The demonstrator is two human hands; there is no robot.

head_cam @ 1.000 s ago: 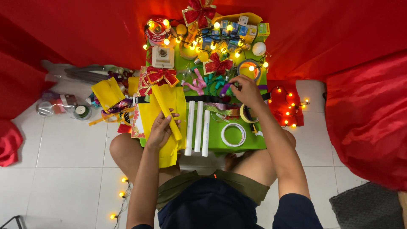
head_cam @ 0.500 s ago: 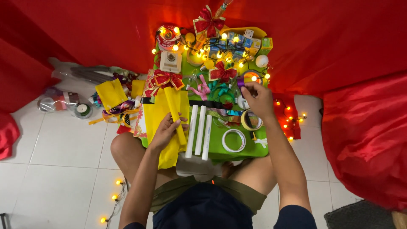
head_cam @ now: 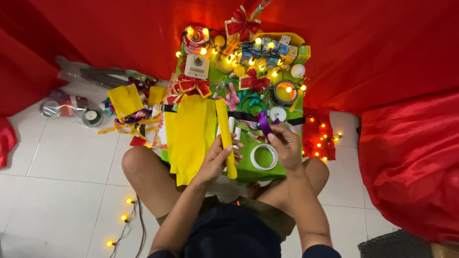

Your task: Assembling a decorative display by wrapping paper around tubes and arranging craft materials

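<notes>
Red cloth backs the green surface (head_cam: 248, 165); the left hand (head_cam: 217, 160) grips a rolled yellow paper tube (head_cam: 225, 136) pointing away, nearly upright in view, while the right hand (head_cam: 286, 145) pinches a purple ribbon strip (head_cam: 264, 122).

Both hands, left (head_cam: 217, 157) and right (head_cam: 286, 143), curl closed, forearms converging.

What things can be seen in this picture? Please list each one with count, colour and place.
yellow roll: one, yellow, in left hand
purple ribbon: one, purple, in right hand
yellow sheets: a stack, yellow, board's left part
green board: one, green, over the lap
tape ring: one, white, board's near right
bows: at least three, red, far side
string lights: many, warm yellow, board and floor
red cloth: red, around the scene
left hand: grips the roll
right hand: pinches the ribbon
</notes>
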